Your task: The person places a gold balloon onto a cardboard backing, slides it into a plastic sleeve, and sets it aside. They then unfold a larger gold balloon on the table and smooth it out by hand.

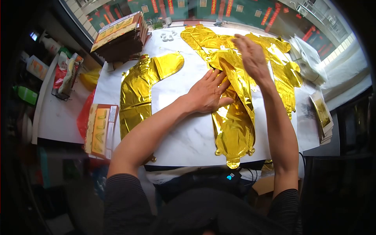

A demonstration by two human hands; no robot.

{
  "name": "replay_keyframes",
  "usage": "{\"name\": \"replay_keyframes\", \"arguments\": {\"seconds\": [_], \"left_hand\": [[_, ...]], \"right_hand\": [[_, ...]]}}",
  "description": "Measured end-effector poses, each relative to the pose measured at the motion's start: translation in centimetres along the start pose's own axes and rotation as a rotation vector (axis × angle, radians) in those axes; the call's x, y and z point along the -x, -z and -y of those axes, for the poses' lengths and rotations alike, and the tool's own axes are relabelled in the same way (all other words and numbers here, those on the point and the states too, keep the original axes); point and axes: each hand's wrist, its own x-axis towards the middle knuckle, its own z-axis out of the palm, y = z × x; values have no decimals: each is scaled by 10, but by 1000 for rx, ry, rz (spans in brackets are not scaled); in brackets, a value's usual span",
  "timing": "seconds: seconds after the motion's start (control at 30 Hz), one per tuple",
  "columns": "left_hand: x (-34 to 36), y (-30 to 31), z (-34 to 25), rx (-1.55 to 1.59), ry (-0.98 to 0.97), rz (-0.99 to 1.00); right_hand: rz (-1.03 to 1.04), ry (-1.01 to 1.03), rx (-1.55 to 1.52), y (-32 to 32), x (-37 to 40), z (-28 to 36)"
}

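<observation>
Flat gold foil balloons lie on the white marbled table (176, 137). My left hand (209, 91) is spread palm down on the middle foil balloon (235, 133), its fingertips at a fold. Above the foil, to the right, my right hand (251, 55) is raised with its fingers extended, slightly blurred, holding nothing that shows. At the left lies another curved foil balloon (136, 94), partly hidden by my left forearm. More gold foil (284, 80) spreads out behind and to the right of my right hand.
A stack of printed boxes (117, 37) stands at the back left, near small white pieces (169, 36). One printed package (101, 131) sits at the left edge. Clear plastic bags (307, 58) and a pile of packets (323, 117) are at the right. Bottles (37, 68) stand far left.
</observation>
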Motion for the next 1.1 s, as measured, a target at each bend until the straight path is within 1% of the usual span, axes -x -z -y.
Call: {"name": "replay_keyframes", "arguments": {"seconds": [0.03, 0.07, 0.1, 0.17, 0.23, 0.27, 0.3, 0.37, 0.4, 0.43, 0.47, 0.5, 0.53, 0.6, 0.63, 0.7, 0.73, 0.9, 1.0, 1.07, 1.1], "left_hand": [[0, -2, 1, -9, -17, -43], [0, -4, 1, -2, -7, -50], [0, -6, 2, -2, -36, -89], [-2, -5, 4, -11, -102, -163], [-3, 5, 0, 4, -126, -142], [-5, 11, -2, 70, -127, -117], [-6, 14, -4, 134, -130, -91], [-6, 10, -2, 116, -114, -83], [-6, 11, -1, 69, -105, -46], [-5, 11, -1, 25, -96, -8], [-5, 10, -1, 25, -104, -5], [-6, 10, -2, 83, -92, -35], [-6, 10, -3, 145, -79, -62], [-4, 10, -1, 155, -76, -17], [-7, 9, -2, 160, -72, 26], [-7, 8, -1, 159, -69, 31], [-7, 7, 0, 131, -74, 24], [-7, 9, -3, 88, -91, 3], [-10, 15, -5, 147, -54, 49], [-9, 19, -8, 207, -34, 48], [-7, 18, -8, 215, -29, 58]], "right_hand": [[-17, -34, -58, 19, 7, 2], [-20, -64, -29, 36, 16, 2], [-26, -93, -1, 50, 25, 2], [-37, -85, 42, 64, 42, -8], [79, -124, 240, 69, 59, -19], [71, -168, 194, 67, 67, -24], [62, -172, 196, 65, 75, -21], [98, -143, 300, 61, 91, -14], [110, -35, 308, 56, 98, -16], [160, -80, 232, 54, 106, -8], [168, 17, 301, 51, 113, -20], [175, 113, 370, 47, 117, -23], [169, 103, 372, 47, 121, -26], [229, 182, 378, 42, 128, -26], [214, 167, 381, 41, 131, -26], [278, 225, 403, 34, 128, -27], [296, 187, 383, 31, 128, -26], [278, 190, 400, 23, 129, -30], [248, 191, 363, 25, 126, -30], [237, 142, 231, 31, 121, -34], [206, 190, 271, 38, 120, -34]]}}
